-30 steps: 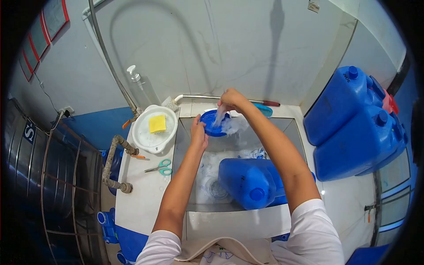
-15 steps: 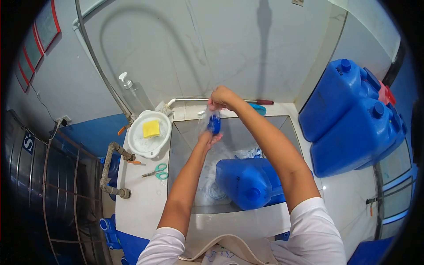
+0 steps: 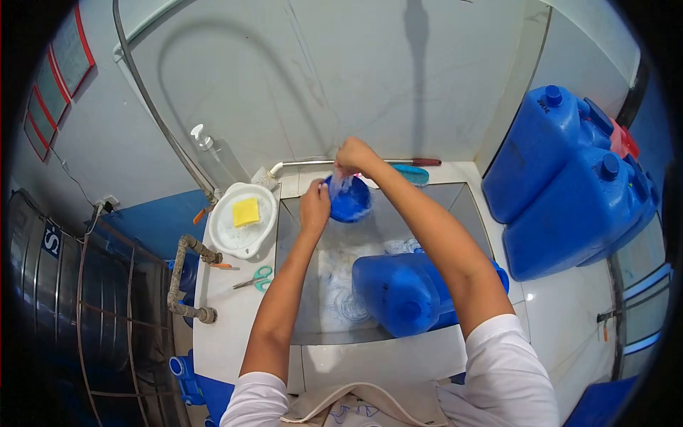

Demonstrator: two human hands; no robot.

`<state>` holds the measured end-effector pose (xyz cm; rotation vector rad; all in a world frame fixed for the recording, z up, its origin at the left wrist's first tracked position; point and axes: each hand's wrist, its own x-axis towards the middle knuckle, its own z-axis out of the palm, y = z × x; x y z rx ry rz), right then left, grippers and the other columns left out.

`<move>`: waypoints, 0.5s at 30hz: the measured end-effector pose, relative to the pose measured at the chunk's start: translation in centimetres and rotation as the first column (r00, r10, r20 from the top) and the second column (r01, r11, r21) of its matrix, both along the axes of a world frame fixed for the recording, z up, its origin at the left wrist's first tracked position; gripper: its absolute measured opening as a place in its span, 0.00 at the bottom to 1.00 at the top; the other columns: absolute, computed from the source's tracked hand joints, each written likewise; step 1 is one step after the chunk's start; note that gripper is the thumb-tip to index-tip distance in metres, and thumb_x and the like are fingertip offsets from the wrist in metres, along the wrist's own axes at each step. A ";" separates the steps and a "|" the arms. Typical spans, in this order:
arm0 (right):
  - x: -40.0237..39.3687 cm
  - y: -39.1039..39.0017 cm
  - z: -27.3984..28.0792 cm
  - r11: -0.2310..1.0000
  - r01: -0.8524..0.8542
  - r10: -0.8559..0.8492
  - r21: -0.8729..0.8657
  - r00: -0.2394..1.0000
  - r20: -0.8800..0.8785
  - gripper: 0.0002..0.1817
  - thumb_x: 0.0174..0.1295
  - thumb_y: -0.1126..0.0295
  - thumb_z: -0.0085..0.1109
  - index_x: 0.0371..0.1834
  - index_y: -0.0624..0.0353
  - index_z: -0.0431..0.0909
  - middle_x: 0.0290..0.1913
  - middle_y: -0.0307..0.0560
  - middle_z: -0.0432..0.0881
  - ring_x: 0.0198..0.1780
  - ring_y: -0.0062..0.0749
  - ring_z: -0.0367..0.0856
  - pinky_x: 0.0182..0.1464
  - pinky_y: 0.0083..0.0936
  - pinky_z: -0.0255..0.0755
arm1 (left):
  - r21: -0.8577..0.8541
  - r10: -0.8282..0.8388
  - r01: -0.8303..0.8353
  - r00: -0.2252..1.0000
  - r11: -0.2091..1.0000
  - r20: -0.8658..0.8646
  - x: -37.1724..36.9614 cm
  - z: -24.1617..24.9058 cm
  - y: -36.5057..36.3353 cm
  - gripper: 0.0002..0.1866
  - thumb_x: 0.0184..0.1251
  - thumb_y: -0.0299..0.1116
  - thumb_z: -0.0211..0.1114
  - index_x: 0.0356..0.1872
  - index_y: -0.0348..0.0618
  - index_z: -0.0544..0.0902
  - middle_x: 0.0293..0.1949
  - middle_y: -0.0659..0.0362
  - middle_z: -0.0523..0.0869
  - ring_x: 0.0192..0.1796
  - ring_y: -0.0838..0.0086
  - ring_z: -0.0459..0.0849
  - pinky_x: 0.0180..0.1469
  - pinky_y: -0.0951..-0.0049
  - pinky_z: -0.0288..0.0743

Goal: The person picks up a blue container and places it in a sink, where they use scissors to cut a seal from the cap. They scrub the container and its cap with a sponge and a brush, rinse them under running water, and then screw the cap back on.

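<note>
My left hand (image 3: 315, 206) grips the left edge of a round blue bowl (image 3: 349, 204), which is tilted so its inside shows over the back of the sink (image 3: 445, 203). Just above the bowl is my right hand (image 3: 353, 156), its fingers closed at the top of a stream of water; what they hold is hidden. Water runs down into the bowl. A blue jerrycan (image 3: 388, 288) lies on its side in the sink, beside wet, foamy water.
A white basin (image 3: 244, 244) with a yellow sponge (image 3: 245, 212) stands left, near scissors (image 3: 257, 278) and a pump bottle (image 3: 222, 158). A brush (image 3: 413, 175) lies behind the sink. Large blue jerrycans (image 3: 562, 213) stand at the right; pipes (image 3: 176, 274) rise at the left.
The blue bowl has turned, so its open inside now shows. My left hand has moved up and left onto its edge. My right hand stays near the same spot.
</note>
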<state>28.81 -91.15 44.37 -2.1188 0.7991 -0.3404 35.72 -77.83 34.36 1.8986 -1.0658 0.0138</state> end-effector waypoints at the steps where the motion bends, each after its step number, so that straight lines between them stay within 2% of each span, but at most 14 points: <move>1: 0.3 -0.5 -0.5 0.996 -0.008 0.004 0.088 0.999 0.043 0.07 0.49 0.80 0.50 0.23 0.69 0.79 0.17 0.53 0.78 0.20 0.38 0.81 0.19 0.30 0.71 | 0.000 0.002 -0.002 1.000 1.000 0.000 0.1 -0.8 -0.1 0.15 0.63 0.33 0.52 0.48 0.37 0.77 0.32 0.45 0.83 0.32 0.62 0.85 0.31 0.63 0.77; 2: 0.4 -0.7 -0.6 0.985 -0.018 0.003 0.172 0.996 0.088 0.07 0.49 0.79 0.50 0.23 0.69 0.79 0.17 0.52 0.77 0.20 0.37 0.81 0.19 0.29 0.71 | -0.152 -0.021 0.024 1.000 0.988 0.016 0.3 -1.4 -0.3 0.15 0.65 0.34 0.51 0.49 0.39 0.76 0.34 0.47 0.83 0.36 0.62 0.84 0.35 0.62 0.77; 3: 0.2 -0.6 -0.3 0.985 -0.020 0.005 0.171 0.996 0.089 0.07 0.49 0.79 0.50 0.23 0.69 0.79 0.17 0.52 0.77 0.20 0.37 0.81 0.19 0.29 0.71 | -0.298 -0.042 0.051 0.998 0.953 0.036 0.5 -2.5 -0.6 0.15 0.67 0.36 0.51 0.49 0.41 0.76 0.36 0.50 0.83 0.39 0.61 0.83 0.39 0.60 0.76; 4: 0.0 -0.5 0.1 0.997 -0.050 0.047 0.055 0.997 0.058 0.06 0.46 0.76 0.53 0.21 0.68 0.80 0.19 0.55 0.79 0.20 0.37 0.81 0.22 0.29 0.73 | -0.298 -0.041 0.050 0.998 0.953 0.038 0.6 -3.5 -1.1 0.15 0.67 0.36 0.51 0.49 0.41 0.76 0.36 0.50 0.83 0.39 0.61 0.83 0.39 0.60 0.76; 5: -0.2 -0.2 0.5 0.995 -0.083 0.084 -0.059 0.996 0.022 0.07 0.43 0.73 0.57 0.19 0.66 0.81 0.20 0.57 0.80 0.20 0.38 0.81 0.26 0.29 0.75 | -0.373 -0.139 -0.026 0.902 0.928 -0.409 0.7 -5.0 -1.7 0.14 0.68 0.36 0.49 0.49 0.43 0.75 0.38 0.52 0.82 0.39 0.64 0.83 0.38 0.62 0.76; 6: -0.5 0.5 0.9 0.995 -0.084 0.085 -0.057 0.996 0.022 0.07 0.43 0.73 0.57 0.19 0.66 0.81 0.20 0.57 0.80 0.20 0.38 0.81 0.26 0.29 0.75 | -0.402 -0.249 -0.130 0.606 0.906 -0.756 0.4 -5.3 -1.8 0.13 0.68 0.37 0.48 0.49 0.44 0.74 0.39 0.53 0.82 0.39 0.66 0.82 0.37 0.64 0.77; 7: -0.7 1.1 1.5 0.988 -0.029 0.018 0.151 0.997 0.071 0.06 0.47 0.77 0.53 0.21 0.69 0.79 0.21 0.56 0.79 0.21 0.38 0.81 0.24 0.28 0.75 | -0.404 -0.249 -0.132 0.605 0.905 -0.756 0.2 -5.5 -1.9 0.13 0.68 0.37 0.48 0.49 0.44 0.74 0.39 0.53 0.82 0.39 0.66 0.82 0.37 0.64 0.77; 8: -0.9 1.4 2.0 0.936 0.018 -0.059 0.351 0.993 0.106 0.06 0.50 0.82 0.49 0.23 0.71 0.77 0.21 0.54 0.77 0.21 0.38 0.81 0.23 0.27 0.76 | -0.327 -0.270 -0.117 0.348 0.938 -0.898 -0.3 -4.5 -1.7 0.13 0.69 0.36 0.48 0.48 0.44 0.74 0.40 0.54 0.81 0.37 0.67 0.81 0.35 0.66 0.77; 9: -0.9 1.3 1.9 0.937 0.019 -0.060 0.348 0.992 0.108 0.06 0.50 0.82 0.49 0.23 0.71 0.77 0.21 0.54 0.77 0.21 0.38 0.81 0.23 0.27 0.76 | -0.257 -0.252 -0.075 0.064 0.964 -0.966 -0.6 -3.7 -1.6 0.12 0.69 0.36 0.47 0.47 0.45 0.73 0.41 0.54 0.79 0.35 0.68 0.81 0.33 0.67 0.78; 10: -1.1 1.2 1.8 0.945 -0.026 -0.022 0.326 0.990 0.143 0.06 0.51 0.82 0.48 0.24 0.72 0.77 0.22 0.54 0.78 0.21 0.38 0.81 0.23 0.27 0.76 | -0.257 -0.253 -0.072 0.062 0.964 -0.966 -1.2 -3.0 -1.5 0.12 0.69 0.36 0.47 0.47 0.45 0.73 0.41 0.54 0.79 0.35 0.68 0.81 0.33 0.67 0.78; 12: -1.1 1.4 1.6 0.949 -0.074 0.021 0.306 0.984 0.174 0.06 0.52 0.82 0.48 0.24 0.72 0.76 0.23 0.54 0.78 0.22 0.39 0.82 0.24 0.27 0.77 | -0.258 -0.251 -0.018 0.164 0.966 -0.954 -1.8 -2.2 -1.3 0.11 0.67 0.34 0.49 0.44 0.40 0.73 0.36 0.54 0.80 0.31 0.71 0.81 0.27 0.74 0.79; 13: -1.0 1.4 1.6 0.902 -0.027 -0.057 0.432 0.982 0.181 0.05 0.49 0.81 0.52 0.22 0.69 0.78 0.22 0.55 0.79 0.21 0.36 0.82 0.24 0.27 0.76 | -0.257 -0.253 0.011 0.216 0.966 -0.943 -2.1 -1.7 -1.3 0.10 0.65 0.33 0.51 0.42 0.38 0.73 0.33 0.54 0.80 0.28 0.73 0.81 0.24 0.77 0.79; 14: -1.1 1.5 1.8 0.835 0.016 -0.137 0.551 0.974 0.179 0.03 0.46 0.80 0.55 0.20 0.66 0.79 0.21 0.55 0.81 0.21 0.34 0.82 0.24 0.28 0.75 | -0.255 -0.252 0.014 0.216 0.967 -0.943 -1.7 -2.3 -1.7 0.10 0.65 0.33 0.51 0.42 0.38 0.73 0.33 0.54 0.80 0.28 0.73 0.81 0.24 0.77 0.79; 15: -1.3 1.6 2.0 0.834 0.016 -0.138 0.551 0.974 0.180 0.03 0.46 0.80 0.55 0.20 0.66 0.79 0.21 0.55 0.81 0.21 0.34 0.82 0.24 0.28 0.75 | -0.139 -0.148 0.052 0.360 0.989 -0.921 -1.0 -3.2 -2.3 0.11 0.63 0.31 0.52 0.46 0.41 0.71 0.36 0.55 0.79 0.30 0.73 0.80 0.25 0.75 0.80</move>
